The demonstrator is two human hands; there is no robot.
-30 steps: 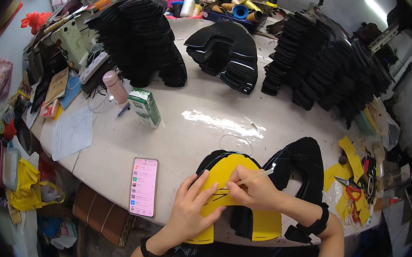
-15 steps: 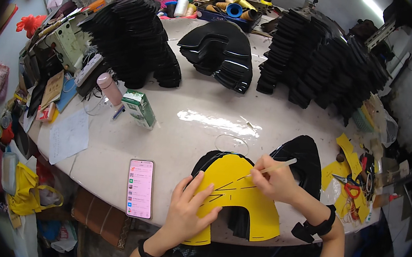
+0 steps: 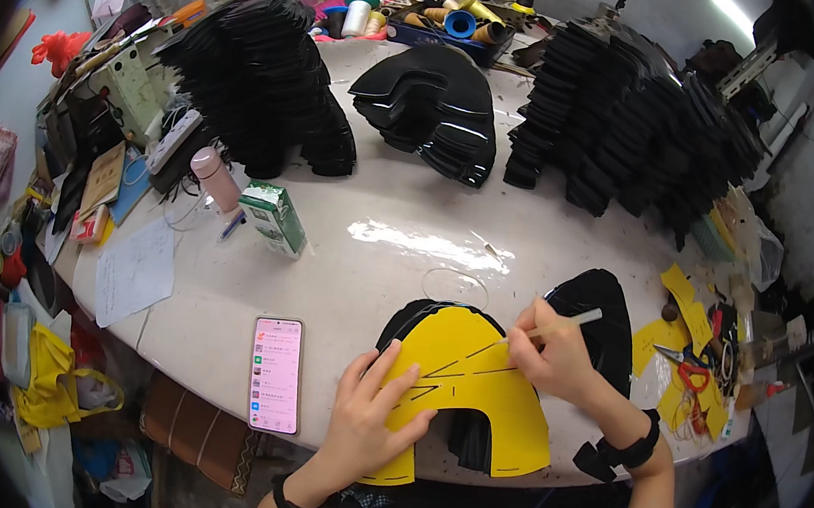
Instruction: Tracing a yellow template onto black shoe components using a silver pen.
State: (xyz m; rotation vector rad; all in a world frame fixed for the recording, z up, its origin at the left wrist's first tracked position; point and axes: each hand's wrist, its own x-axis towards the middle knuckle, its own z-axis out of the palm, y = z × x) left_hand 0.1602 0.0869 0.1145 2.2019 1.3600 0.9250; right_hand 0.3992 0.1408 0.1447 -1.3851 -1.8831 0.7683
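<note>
Yellow template (image 3: pixel 473 385) matt card; black pieces (image 3: pixel 608 325) glossy; tabletop (image 3: pixel 378 251) smooth, shiny.

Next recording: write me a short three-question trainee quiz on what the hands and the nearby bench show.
1. True or false: the left hand lies flat on the yellow template.
2. What does the right hand hold? A) scissors B) a thin pen-like stick C) a spool of thread
3. Fill in: the phone lies on the table to the ____ of the yellow template.

Key:
1. True. Its spread fingers press on the template's left part.
2. B. The pale stick is pinched in the fingers, its tip at the template's upper edge; the scissors lie further right.
3. Left, with its screen lit.
</note>
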